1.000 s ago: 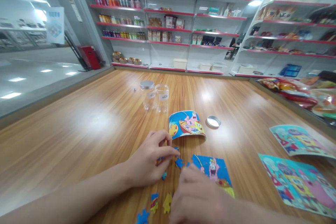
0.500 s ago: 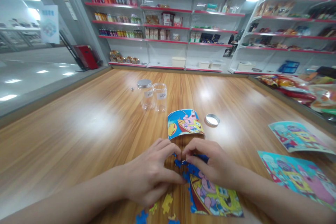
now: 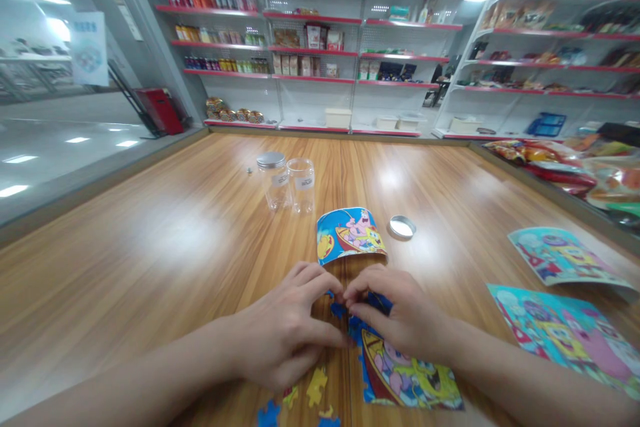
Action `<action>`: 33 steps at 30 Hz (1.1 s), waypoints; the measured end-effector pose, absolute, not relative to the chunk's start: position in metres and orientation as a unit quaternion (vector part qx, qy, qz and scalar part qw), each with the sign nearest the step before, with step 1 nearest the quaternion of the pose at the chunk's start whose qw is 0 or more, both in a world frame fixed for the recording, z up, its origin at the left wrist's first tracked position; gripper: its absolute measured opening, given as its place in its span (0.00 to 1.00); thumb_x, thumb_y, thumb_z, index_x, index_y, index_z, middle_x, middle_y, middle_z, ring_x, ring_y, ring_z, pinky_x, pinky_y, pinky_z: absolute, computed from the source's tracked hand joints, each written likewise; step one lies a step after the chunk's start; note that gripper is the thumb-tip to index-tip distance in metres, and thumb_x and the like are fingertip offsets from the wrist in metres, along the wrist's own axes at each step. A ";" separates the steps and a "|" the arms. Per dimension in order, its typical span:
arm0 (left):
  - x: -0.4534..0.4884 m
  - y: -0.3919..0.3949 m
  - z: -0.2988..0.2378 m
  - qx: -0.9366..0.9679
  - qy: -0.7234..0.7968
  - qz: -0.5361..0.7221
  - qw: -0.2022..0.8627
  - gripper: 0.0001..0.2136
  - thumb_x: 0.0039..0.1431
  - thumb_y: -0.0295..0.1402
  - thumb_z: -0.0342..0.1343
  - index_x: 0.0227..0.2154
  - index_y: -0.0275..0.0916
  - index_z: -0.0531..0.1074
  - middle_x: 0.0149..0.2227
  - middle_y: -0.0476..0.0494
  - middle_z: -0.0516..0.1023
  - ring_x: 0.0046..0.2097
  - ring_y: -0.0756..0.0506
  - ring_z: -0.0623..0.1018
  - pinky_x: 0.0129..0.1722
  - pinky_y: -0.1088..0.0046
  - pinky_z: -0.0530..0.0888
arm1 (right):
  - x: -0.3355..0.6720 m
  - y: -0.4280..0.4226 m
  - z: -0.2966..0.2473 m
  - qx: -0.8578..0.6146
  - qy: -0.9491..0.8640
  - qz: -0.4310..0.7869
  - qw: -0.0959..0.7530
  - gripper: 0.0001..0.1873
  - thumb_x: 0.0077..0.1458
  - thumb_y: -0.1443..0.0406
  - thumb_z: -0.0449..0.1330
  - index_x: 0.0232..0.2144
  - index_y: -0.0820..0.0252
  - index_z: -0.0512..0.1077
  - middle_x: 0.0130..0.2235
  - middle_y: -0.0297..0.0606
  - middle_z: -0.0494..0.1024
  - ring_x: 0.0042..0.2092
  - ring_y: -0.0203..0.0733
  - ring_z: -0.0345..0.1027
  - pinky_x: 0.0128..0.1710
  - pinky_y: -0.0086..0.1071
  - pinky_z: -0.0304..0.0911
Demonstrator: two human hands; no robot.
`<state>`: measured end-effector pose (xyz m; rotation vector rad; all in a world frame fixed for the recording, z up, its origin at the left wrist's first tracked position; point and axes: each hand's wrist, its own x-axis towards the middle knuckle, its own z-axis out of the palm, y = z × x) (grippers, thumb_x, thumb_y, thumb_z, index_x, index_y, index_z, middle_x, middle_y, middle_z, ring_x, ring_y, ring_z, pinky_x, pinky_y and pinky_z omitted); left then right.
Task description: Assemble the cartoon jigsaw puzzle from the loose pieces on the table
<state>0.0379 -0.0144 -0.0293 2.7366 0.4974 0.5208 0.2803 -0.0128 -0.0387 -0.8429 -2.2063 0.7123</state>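
Note:
A partly joined cartoon jigsaw puzzle (image 3: pixel 410 380) lies on the wooden table (image 3: pixel 150 247) in front of me. My left hand (image 3: pixel 290 333) and my right hand (image 3: pixel 395 313) meet fingertip to fingertip at its top left corner, both pinching a small blue puzzle piece (image 3: pixel 337 309) against the puzzle's edge. Loose blue and yellow pieces (image 3: pixel 315 390) lie under my left hand near the table's front. A curled cartoon picture sheet (image 3: pixel 350 235) stands just beyond my fingers.
Two clear jars (image 3: pixel 287 183), one with a metal lid, stand farther back, and a loose lid (image 3: pixel 402 227) lies right of the curled sheet. Two cartoon picture sheets (image 3: pixel 565 327) lie at the right. Snack bags (image 3: pixel 575 167) sit at the far right edge. Stocked shelves (image 3: pixel 320 47) line the back.
One second ago my left hand pinched a piece alone and my right hand was low and near. My right hand then came up to meet it at the puzzle's corner; since half a second both barely moved.

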 end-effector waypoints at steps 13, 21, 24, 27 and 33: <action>0.038 -0.015 -0.031 0.955 0.175 0.186 0.153 0.22 0.49 0.23 0.58 0.47 0.47 0.77 0.50 0.38 0.65 0.50 0.36 0.67 0.48 0.52 0.64 | 0.280 -0.014 -0.038 -0.350 -0.852 0.235 0.311 0.11 0.55 0.75 0.62 0.37 0.55 0.73 0.36 0.32 0.77 0.42 0.41 0.67 0.46 0.39 0.60; 0.039 -0.015 -0.028 0.957 0.172 0.181 0.147 0.21 0.51 0.24 0.58 0.48 0.48 0.77 0.50 0.38 0.66 0.49 0.37 0.68 0.48 0.52 0.64 | 0.285 -0.009 -0.039 -0.351 -0.835 0.184 0.382 0.11 0.57 0.77 0.53 0.33 0.59 0.71 0.33 0.35 0.75 0.38 0.41 0.66 0.39 0.37 0.59; 0.038 -0.015 -0.028 0.958 0.173 0.176 0.146 0.20 0.52 0.25 0.58 0.48 0.48 0.77 0.50 0.38 0.66 0.49 0.37 0.68 0.47 0.52 0.64 | 0.286 -0.012 -0.039 -0.344 -0.852 0.162 0.360 0.13 0.53 0.78 0.53 0.34 0.59 0.72 0.34 0.36 0.75 0.39 0.43 0.66 0.40 0.39 0.57; 0.038 -0.015 -0.029 0.958 0.176 0.173 0.148 0.20 0.51 0.25 0.58 0.47 0.48 0.77 0.50 0.38 0.66 0.49 0.37 0.68 0.48 0.52 0.64 | 0.286 -0.017 -0.039 -0.352 -0.876 0.126 0.305 0.14 0.50 0.78 0.55 0.35 0.59 0.74 0.36 0.38 0.74 0.41 0.46 0.64 0.41 0.41 0.56; 0.039 -0.015 -0.029 0.957 0.180 0.171 0.151 0.20 0.50 0.24 0.58 0.46 0.48 0.77 0.51 0.39 0.65 0.50 0.37 0.68 0.48 0.52 0.63 | 0.282 -0.024 -0.037 -0.350 -0.895 0.123 0.249 0.12 0.47 0.76 0.57 0.34 0.59 0.73 0.37 0.39 0.70 0.41 0.46 0.61 0.42 0.43 0.56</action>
